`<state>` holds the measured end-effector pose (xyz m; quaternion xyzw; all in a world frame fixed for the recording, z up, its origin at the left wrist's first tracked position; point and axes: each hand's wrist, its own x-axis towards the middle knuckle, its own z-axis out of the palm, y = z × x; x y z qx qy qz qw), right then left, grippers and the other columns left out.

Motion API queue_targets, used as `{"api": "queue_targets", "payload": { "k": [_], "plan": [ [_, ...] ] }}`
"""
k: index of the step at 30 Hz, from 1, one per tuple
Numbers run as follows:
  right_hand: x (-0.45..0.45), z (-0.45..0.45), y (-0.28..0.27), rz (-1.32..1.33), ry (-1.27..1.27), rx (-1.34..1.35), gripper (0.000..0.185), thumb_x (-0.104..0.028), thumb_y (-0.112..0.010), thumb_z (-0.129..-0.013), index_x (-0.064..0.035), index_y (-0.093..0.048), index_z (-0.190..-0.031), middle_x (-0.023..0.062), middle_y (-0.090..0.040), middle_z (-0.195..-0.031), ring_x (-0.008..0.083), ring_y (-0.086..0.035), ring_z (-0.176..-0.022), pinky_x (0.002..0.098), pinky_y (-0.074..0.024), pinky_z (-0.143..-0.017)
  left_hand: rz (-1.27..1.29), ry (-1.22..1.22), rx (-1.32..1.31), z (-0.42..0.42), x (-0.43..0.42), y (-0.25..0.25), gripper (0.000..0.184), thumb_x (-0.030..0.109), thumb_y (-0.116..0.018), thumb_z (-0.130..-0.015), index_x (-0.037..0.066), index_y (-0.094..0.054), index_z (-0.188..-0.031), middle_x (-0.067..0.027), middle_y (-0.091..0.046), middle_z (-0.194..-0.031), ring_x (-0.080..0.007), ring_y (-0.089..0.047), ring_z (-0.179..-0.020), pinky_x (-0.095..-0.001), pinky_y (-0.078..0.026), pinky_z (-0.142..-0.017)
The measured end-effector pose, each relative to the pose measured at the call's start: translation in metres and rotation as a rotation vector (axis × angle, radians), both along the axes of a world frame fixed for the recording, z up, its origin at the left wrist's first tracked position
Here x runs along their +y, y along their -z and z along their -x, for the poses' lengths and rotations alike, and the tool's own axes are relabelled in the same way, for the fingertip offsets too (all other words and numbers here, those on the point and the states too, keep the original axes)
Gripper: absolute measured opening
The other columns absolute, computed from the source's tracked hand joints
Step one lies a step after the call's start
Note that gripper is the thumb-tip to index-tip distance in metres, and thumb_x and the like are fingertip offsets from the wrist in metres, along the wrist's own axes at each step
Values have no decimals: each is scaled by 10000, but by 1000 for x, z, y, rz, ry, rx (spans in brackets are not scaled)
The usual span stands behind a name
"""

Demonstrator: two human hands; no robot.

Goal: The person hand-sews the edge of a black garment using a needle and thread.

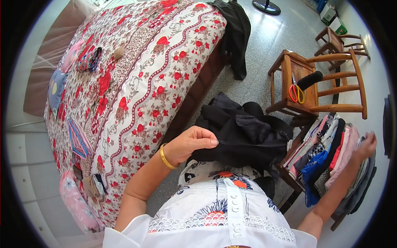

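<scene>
Your black garment (252,138) lies bunched across your lap, matte and dark, its far side heaped in loose, overlapping folds and its nearer part drawn flatter. A fine pale line crosses it from the pinched fingers of your left hand (213,142), at its left edge, towards a small whitish tag at its right end. To your right, just beside your blurred right hand (366,146), folded clothes (341,151) stand packed in a row, pink, red, white, grey, black and checked, with a bright blue piece drooping over the near side.
</scene>
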<state>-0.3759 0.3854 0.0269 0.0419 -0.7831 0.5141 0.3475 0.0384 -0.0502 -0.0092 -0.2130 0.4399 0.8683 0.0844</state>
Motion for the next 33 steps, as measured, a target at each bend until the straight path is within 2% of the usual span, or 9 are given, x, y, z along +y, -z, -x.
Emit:
{"api": "queue_targets", "payload": {
  "k": [3, 4, 7, 10, 14, 22, 26, 28, 33],
  "plan": [
    [-108, -78, 11, 139, -493, -400, 175, -141, -476, -858, -14, -504, -974, 61, -549, -811, 122, -537, -740, 233, -438, -690, -19, 33, 8, 8, 3, -5, 73, 58, -590, -767, 4, -611, -811, 16, -575, -723, -19, -498, -653, -158, -392, -614],
    [-148, -115, 15, -99, -670, -321, 173, -172, -487, -851, -25, -513, -938, 46, -536, -776, 126, -530, -716, 253, -431, -689, -32, 47, -3, 10, 5, -7, 73, 53, -590, -767, 1, -607, -816, 16, -575, -727, -18, -500, -653, -155, -395, -613],
    [-237, -206, 19, 0, -1127, -722, 98, -114, -472, -828, -26, -487, -788, 61, -557, -781, 118, -547, -708, 242, -430, -661, -35, 153, -10, 20, 9, -18, 82, 44, -592, -764, -5, -602, -829, 16, -575, -741, -22, -505, -648, -150, -398, -601],
    [-272, -257, 31, -69, -1406, -753, 73, -79, -470, -825, -11, -470, -800, 46, -543, -658, 112, -532, -617, 239, -422, -579, 25, 228, -12, 25, 15, -24, 94, 41, -602, -756, -10, -599, -834, 19, -574, -741, -25, -505, -641, -154, -402, -599],
    [-276, -268, 19, -210, -1516, -793, 72, -72, -487, -823, -13, -457, -793, 30, -470, -590, 78, -405, -525, 241, -332, -474, 145, 270, -22, 21, 12, -14, 94, 54, -614, -748, -8, -597, -817, 13, -567, -766, -39, -509, -680, -179, -408, -621],
    [-253, -254, 20, 333, -1429, -1100, 130, -186, -486, -867, -67, -446, -834, -64, -394, -728, 20, -347, -642, 149, -291, -567, 1384, 53, 392, 33, 31, -5, 111, 16, -536, -686, 7, -568, -791, -41, -538, -782, -105, -533, -782, -242, -400, -752],
    [-246, -254, 15, 508, -1373, -1240, 129, -187, -492, -865, -69, -447, -838, -60, -415, -719, 2, -362, -655, 143, -309, -591, 886, 136, 267, 32, 33, -5, 88, 33, -474, -698, 8, -529, -762, -33, -531, -772, -83, -513, -745, -228, -397, -710],
    [-243, -259, 15, 494, -1393, -1230, 124, -183, -486, -868, -68, -445, -845, -59, -419, -719, 0, -364, -656, 142, -312, -591, 32, -13, 103, 30, 36, -9, 66, 50, -463, -684, 20, -498, -731, -16, -523, -744, -60, -480, -680, -214, -383, -640],
    [-239, -271, 19, 462, -1460, -1206, 124, -173, -460, -884, -52, -431, -871, -57, -422, -725, -2, -366, -652, 139, -312, -575, -18, 86, 64, 31, 43, -13, 94, 109, -537, -747, 22, -513, -721, 25, -511, -654, -21, -442, -592, -161, -347, -549]
  ]
}}
